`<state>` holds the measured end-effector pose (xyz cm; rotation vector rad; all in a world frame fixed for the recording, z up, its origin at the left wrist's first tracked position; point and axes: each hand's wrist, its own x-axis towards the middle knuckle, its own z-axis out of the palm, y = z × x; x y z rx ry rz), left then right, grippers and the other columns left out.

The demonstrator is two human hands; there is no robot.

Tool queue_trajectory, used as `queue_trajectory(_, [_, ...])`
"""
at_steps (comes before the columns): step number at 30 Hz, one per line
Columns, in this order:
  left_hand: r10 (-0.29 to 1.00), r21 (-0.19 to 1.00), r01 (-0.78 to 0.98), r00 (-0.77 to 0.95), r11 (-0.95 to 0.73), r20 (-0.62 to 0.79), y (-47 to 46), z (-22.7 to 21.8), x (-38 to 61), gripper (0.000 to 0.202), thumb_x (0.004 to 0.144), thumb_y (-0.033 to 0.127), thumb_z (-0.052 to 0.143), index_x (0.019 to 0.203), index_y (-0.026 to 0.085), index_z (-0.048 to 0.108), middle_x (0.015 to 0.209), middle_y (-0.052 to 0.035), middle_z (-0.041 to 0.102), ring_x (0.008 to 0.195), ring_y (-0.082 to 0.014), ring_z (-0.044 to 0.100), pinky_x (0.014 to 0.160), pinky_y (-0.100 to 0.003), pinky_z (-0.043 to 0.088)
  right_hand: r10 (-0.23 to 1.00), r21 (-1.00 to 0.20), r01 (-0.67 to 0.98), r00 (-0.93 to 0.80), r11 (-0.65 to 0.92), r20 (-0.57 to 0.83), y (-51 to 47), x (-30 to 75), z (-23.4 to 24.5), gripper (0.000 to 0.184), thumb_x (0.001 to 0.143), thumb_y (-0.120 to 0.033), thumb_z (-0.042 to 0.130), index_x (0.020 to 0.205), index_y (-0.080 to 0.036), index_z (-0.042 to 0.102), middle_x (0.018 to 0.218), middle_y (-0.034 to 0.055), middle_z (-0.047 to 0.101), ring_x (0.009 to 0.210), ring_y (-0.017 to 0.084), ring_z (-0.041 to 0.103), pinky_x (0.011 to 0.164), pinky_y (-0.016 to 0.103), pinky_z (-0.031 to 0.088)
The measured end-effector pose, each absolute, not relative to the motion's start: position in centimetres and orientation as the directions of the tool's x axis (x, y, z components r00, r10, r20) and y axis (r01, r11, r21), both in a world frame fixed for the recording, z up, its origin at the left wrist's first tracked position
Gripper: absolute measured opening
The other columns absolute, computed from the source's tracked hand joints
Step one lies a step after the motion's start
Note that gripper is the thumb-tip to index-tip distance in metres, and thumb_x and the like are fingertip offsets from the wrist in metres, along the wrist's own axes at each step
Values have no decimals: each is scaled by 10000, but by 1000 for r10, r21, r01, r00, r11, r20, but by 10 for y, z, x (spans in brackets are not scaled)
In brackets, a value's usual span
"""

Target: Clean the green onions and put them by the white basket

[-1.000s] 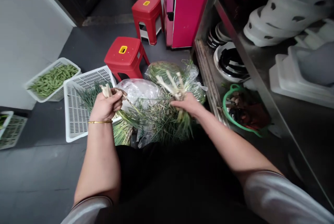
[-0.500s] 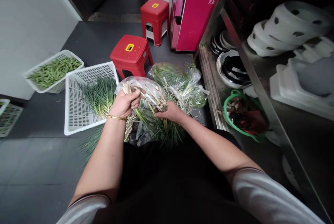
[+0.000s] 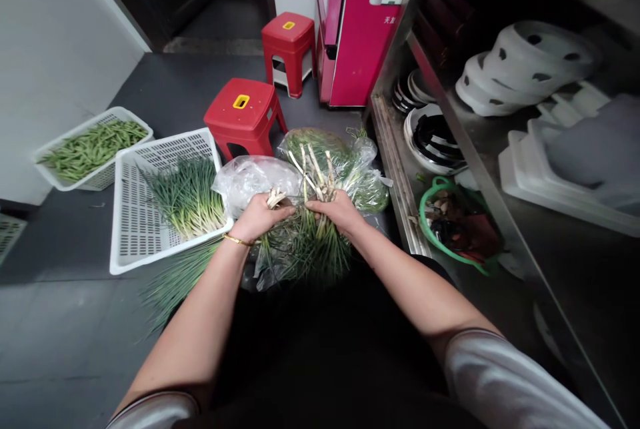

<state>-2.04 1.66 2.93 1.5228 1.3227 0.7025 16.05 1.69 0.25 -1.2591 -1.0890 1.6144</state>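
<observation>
My right hand (image 3: 341, 211) is closed round a bunch of scallions (image 3: 320, 242), white ends up and green tops hanging down. My left hand (image 3: 264, 215), with a bracelet at its wrist, grips a smaller cluster of scallions, whose pale root ends (image 3: 276, 198) show above the fingers. The two hands are close together but apart. Behind them lie a clear plastic bag (image 3: 253, 174) and bagged greens (image 3: 373, 189). To the left, a white basket (image 3: 131, 215) holds a pile of scallions (image 3: 187, 195). More green tops (image 3: 183, 279) lie on the floor by my left forearm.
A basket of green pods (image 3: 95, 152) stands at far left. Two red stools (image 3: 243, 115) are ahead, beside a pink cabinet (image 3: 357, 49). On the right, a metal shelf (image 3: 480, 149) carries white containers, with a green basket (image 3: 430, 215) and stacked dishes below.
My left hand has lowered and turned, moving slightly right. The scallions in my right hand now stand more upright and fanned. The whole view has shifted a little.
</observation>
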Motion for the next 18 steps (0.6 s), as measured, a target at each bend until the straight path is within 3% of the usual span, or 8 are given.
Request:
queue_trajectory(5, [951,947,319,275,47,-140,17,22,-4,344,514,350,802,748,149,650,722,-10,660,678,-152,578,685,-277,470,944,-931,-171,-130,-323,-304,14,154,4,298,460,-317,798,640,-167,615,576,-26,585,531,114,507,551,258,428])
queue_trajectory(8, [931,944,305,292,125,-218,17,23,-4,284,542,338,794,675,148,630,622,9,616,559,-115,522,559,-239,431,930,-919,-174,-177,-352,-323,14,156,7,269,482,-311,785,600,-162,595,526,-35,550,469,94,462,482,243,388])
queue_trajectory(11, [898,923,310,301,226,-321,16,26,-10,258,608,350,764,649,149,607,531,19,567,405,-68,388,408,-214,308,932,-918,-183,-165,-351,-323,15,164,10,244,523,-309,760,574,-160,573,479,-40,522,434,86,444,448,234,368])
queue_trajectory(14, [863,911,295,332,290,-382,15,26,-16,271,634,366,749,750,149,634,549,3,597,354,-53,330,357,-210,237,937,-918,-196,-132,-345,-323,19,174,11,212,558,-285,725,564,-160,554,455,-40,510,408,81,440,423,228,366])
queue_trajectory(18, [840,901,332,371,278,-396,16,23,-22,391,651,365,734,961,142,648,566,3,619,361,-57,332,359,-207,240,960,-938,-215,9,-271,-279,28,193,13,180,569,-253,704,602,-160,554,453,-46,518,394,78,451,391,207,370])
